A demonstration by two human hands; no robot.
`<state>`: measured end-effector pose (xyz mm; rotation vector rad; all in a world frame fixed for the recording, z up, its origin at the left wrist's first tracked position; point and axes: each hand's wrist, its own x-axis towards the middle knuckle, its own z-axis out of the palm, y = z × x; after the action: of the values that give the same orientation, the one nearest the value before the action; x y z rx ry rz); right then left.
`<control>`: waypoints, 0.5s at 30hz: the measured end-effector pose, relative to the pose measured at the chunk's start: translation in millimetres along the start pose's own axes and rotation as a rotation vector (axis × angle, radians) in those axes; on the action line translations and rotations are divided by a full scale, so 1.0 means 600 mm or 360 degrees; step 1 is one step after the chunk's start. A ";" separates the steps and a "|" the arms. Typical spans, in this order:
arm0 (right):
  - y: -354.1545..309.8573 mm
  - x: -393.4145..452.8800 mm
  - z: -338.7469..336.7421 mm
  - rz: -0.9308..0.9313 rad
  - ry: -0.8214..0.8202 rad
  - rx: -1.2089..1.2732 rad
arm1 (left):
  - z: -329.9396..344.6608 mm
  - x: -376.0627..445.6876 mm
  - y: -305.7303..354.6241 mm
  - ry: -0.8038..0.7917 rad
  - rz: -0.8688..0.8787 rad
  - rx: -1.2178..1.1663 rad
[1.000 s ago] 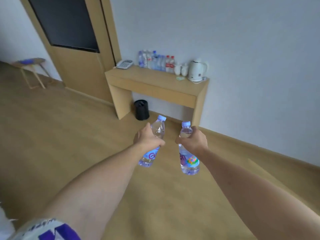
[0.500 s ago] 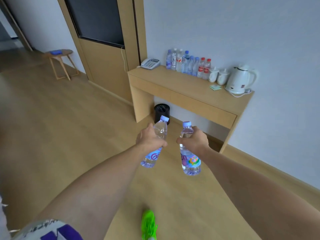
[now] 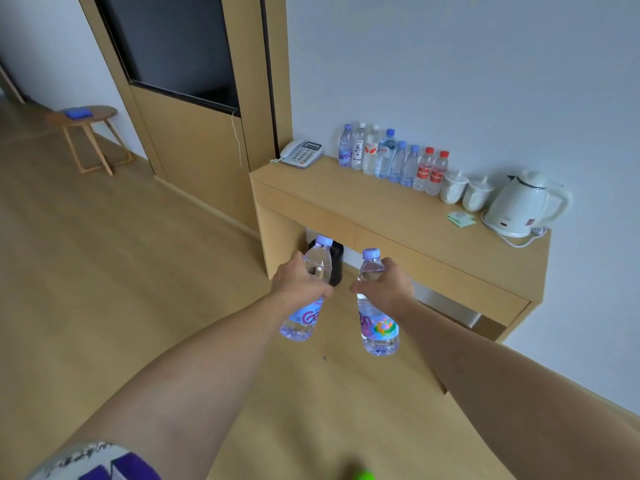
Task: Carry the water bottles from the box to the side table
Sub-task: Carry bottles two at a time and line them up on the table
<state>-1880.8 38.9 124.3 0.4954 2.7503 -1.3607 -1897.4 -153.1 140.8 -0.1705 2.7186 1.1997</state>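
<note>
You're mid-carry: your left hand point(image 3: 297, 285) has a closed grip on one water bottle point(image 3: 306, 306), your right hand point(image 3: 388, 289) on another point(image 3: 375, 322), both at frame centre. Eight bottles point(image 3: 393, 157) already line the worktop point(image 3: 398, 216); these two remain to set down.

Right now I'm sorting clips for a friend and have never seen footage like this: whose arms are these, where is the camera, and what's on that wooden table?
The camera sits on a person's head, looking forward and down, so both bare arms reach out from below. The left hand grips one water bottle; the right hand grips another water bottle, both with pale blue caps. Ahead, the side table stands against the wall. On it are a telephone, a row of eight bottles, two white cups, a white kettle and a small green packet. A black bin sits underneath.
</note>
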 end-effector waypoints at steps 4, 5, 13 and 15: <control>-0.029 0.123 0.039 -0.0021 -0.0034 -0.0008 | 0.002 0.124 -0.013 -0.0028 -0.0021 -0.0043; -0.035 0.159 0.048 -0.0023 -0.0037 0.0012 | 0.005 0.159 -0.016 -0.0032 -0.0028 -0.0053; -0.126 0.481 0.086 -0.0032 -0.0060 0.0115 | -0.028 0.481 0.028 -0.0093 -0.0049 -0.0075; -0.155 0.553 0.091 -0.0027 -0.0051 0.0129 | -0.048 0.557 0.049 -0.0073 -0.0045 -0.0095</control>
<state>-2229.1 32.2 106.0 0.4511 2.6892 -1.4757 -2233.1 -167.2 115.9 -0.1861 2.6340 1.2618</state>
